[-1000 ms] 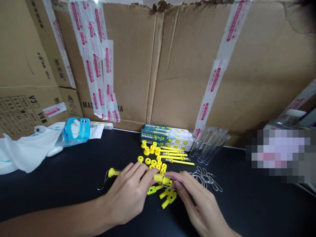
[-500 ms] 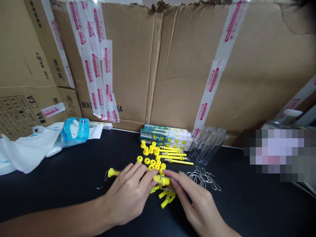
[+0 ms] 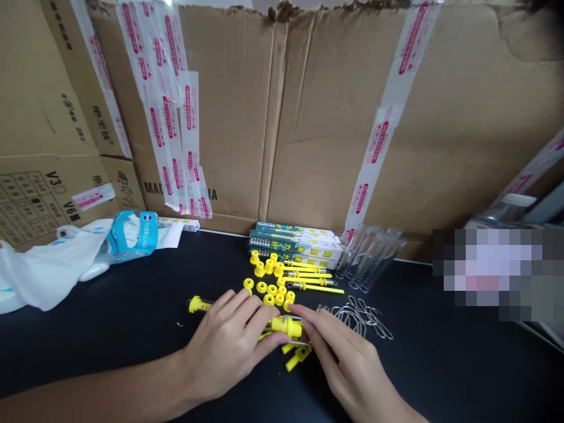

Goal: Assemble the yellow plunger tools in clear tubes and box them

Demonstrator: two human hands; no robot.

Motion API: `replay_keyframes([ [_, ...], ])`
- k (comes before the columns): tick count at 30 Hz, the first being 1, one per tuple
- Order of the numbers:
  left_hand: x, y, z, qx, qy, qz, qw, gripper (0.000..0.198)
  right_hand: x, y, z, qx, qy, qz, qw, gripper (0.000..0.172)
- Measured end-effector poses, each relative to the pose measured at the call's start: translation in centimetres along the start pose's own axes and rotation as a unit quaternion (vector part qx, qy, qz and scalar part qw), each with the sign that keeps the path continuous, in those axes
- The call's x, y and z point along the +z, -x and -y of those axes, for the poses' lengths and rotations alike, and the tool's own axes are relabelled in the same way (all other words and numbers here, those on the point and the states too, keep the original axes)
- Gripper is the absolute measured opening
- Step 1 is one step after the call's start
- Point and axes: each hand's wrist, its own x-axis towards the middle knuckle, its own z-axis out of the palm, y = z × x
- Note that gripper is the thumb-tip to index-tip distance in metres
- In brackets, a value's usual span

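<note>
Yellow tube (image 3: pixel 286 325) pinched by left hand (image 3: pixel 229 346) and right hand (image 3: pixel 348 364); caps (image 3: pixel 268 291), wire hooks (image 3: pixel 363 314) beside.

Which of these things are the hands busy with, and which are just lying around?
In use: left hand, right hand, yellow-capped tube held between them, loose yellow caps, yellow rods, wire hooks, clear tubes.
Lying about: white plastic bag, blue-labelled pack, taped cardboard boxes.

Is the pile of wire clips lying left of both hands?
No, the wire clips lie right of the right hand, which holds the yellow-capped tube with the left hand.
</note>
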Motion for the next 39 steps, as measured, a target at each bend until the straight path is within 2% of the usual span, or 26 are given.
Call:
replay_keyframes([
  [9, 0.0, 0.0, 0.0, 0.009, -0.008, -0.008, 1.0, 0.028, -0.4, -0.4, 0.7, -0.012, 0.031, 0.017, 0.999, 0.023],
  [13, 0.0, 0.2, 0.0, 0.022, 0.001, -0.014, 1.0, 0.027, -0.6, -0.4, 0.8, -0.013, 0.046, 0.047, 0.998, 0.026],
  [21, -0.2, -0.1, -0.1, 0.067, -0.018, -0.027, 0.997, 0.023, -0.7, -0.3, 0.9, -0.1, 0.154, 0.096, 0.978, 0.04],
  [29, -0.5, -0.5, -0.4, 0.063, -0.032, -0.051, 0.996, 0.025, -0.6, -1.1, 0.5, -0.173, 0.169, 0.055, 0.969, 0.035],
  [33, -0.6, -0.7, -0.7, 0.062, -0.031, -0.068, 0.995, 0.025, -0.5, -1.2, 0.3, -0.164, 0.127, 0.023, 0.978, 0.034],
  [39, -0.6, -0.6, -1.0, 0.056, -0.023, -0.063, 0.996, 0.025, 0.0, -0.8, 0.4, -0.085, 0.026, 0.024, 0.996, 0.038],
])
